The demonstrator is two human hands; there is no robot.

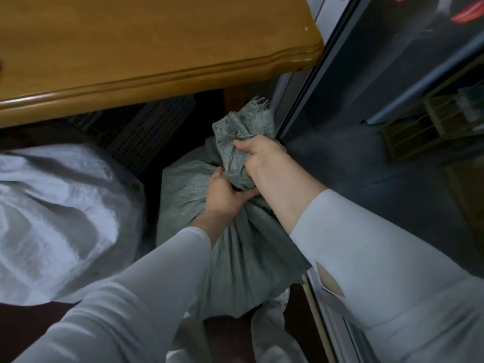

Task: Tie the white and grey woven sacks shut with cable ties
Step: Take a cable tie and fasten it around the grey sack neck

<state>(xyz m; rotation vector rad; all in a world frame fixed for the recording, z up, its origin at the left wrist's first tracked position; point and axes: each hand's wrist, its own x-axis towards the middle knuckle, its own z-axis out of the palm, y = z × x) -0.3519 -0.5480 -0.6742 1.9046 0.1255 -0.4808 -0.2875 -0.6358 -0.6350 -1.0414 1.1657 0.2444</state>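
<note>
A full grey woven sack (243,247) stands on the floor in the middle of the view, its mouth gathered into a bunched neck with a frayed top. My right hand (262,158) grips the upper part of that neck. My left hand (225,192) grips the neck lower down, just above the bulging body. A white woven sack (57,218) lies at the left, apart from both hands. I can see no cable tie.
A wooden table top (146,48) overhangs the sacks at the top. A dark perforated crate (146,132) sits under it. A glass sliding door with a metal frame (303,100) runs along the right side, close to the grey sack.
</note>
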